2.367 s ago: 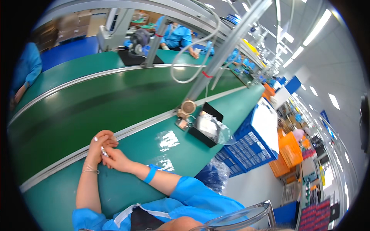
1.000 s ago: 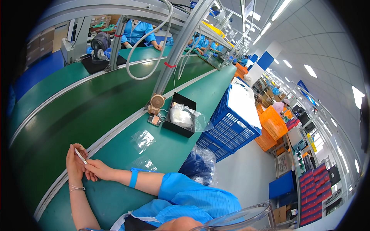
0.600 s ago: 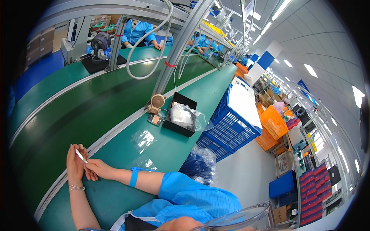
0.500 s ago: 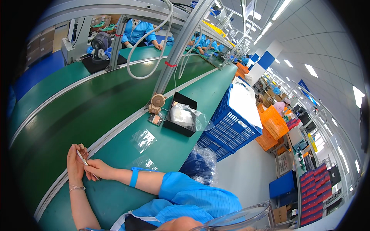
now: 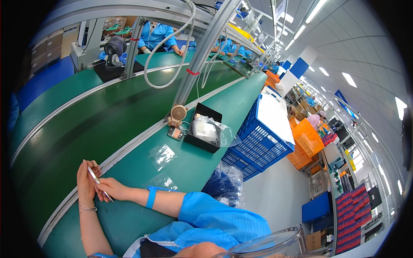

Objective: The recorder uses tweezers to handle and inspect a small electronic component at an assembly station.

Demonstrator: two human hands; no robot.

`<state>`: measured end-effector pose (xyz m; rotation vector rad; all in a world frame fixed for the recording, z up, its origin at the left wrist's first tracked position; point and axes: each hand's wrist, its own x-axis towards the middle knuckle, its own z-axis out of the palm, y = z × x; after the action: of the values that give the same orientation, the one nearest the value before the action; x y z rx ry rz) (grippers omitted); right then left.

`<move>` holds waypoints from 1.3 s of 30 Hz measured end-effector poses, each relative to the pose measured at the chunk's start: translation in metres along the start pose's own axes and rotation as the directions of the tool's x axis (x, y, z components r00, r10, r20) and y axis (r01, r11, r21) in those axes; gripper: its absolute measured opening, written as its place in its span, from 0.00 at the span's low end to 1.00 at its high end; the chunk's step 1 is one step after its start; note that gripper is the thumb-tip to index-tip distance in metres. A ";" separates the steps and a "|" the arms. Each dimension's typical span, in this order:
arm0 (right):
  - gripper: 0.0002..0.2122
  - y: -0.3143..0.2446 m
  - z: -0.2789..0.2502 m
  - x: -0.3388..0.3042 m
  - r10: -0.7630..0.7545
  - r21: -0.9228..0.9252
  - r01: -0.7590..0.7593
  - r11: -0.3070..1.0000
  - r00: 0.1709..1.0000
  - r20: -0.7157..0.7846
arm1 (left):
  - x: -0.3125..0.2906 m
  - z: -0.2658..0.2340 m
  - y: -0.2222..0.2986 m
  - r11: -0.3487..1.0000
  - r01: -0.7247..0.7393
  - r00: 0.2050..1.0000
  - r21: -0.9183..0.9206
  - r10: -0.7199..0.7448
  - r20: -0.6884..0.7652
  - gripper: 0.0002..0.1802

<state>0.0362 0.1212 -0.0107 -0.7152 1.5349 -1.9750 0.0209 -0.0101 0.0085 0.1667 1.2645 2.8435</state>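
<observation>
My right hand point(image 5: 111, 189) grips a pair of slim silver tweezers point(image 5: 93, 174), its fingers closed around their middle. The tweezers slant up and left, their upper end close to the fingers of my left hand point(image 5: 84, 182). That left hand is upright beside the belt's edge rail, with its fingers bent over; whatever they pinch is too small or hidden to make out. Both hands are above the near end of the green workbench point(image 5: 129, 168). A blue strap point(image 5: 151, 197) circles my right wrist, and a thin bracelet point(image 5: 88, 208) is on the left.
Farther along the bench are clear plastic sheets point(image 5: 162, 155), a small tan fan point(image 5: 178, 113) and a black box point(image 5: 199, 142) with plastic bags. Blue crates point(image 5: 260, 136) stand at the right. Beyond the green conveyor belt point(image 5: 71, 124) sits a co-worker point(image 5: 157, 36) in blue.
The view has shifted slightly, so the scene sits a little further right. My hands stay in nearly the same place, with the tweezers turned slightly and still in my right hand.
</observation>
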 end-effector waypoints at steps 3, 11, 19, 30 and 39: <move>0.12 0.003 -0.001 0.001 -0.012 -0.046 0.013 0.999 1.000 0.003 | 0.001 -0.001 -0.001 1.000 -0.003 1.000 0.011 0.002 0.013 0.15; 0.13 0.002 0.000 0.001 -0.017 -0.098 0.018 0.995 1.000 0.014 | 0.000 0.000 0.000 0.999 0.016 1.000 0.045 -0.015 -0.023 0.16; 0.14 0.006 -0.005 0.002 0.036 0.122 -0.032 0.992 0.999 -0.025 | -0.002 0.006 0.003 0.987 0.072 0.997 -0.142 -0.066 0.049 0.17; 0.13 0.006 -0.002 0.002 -0.045 -0.112 0.048 0.992 0.998 0.033 | 0.000 -0.002 0.002 0.999 0.004 1.000 -0.036 -0.003 0.010 0.15; 0.14 0.004 -0.004 0.001 0.042 0.093 -0.042 0.995 0.999 0.000 | 0.001 0.001 0.001 0.999 0.009 0.999 -0.033 -0.007 0.047 0.14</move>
<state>0.0335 0.1226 -0.0153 -0.6371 1.4369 -2.0024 0.0203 -0.0097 0.0102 0.2256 1.2058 2.8342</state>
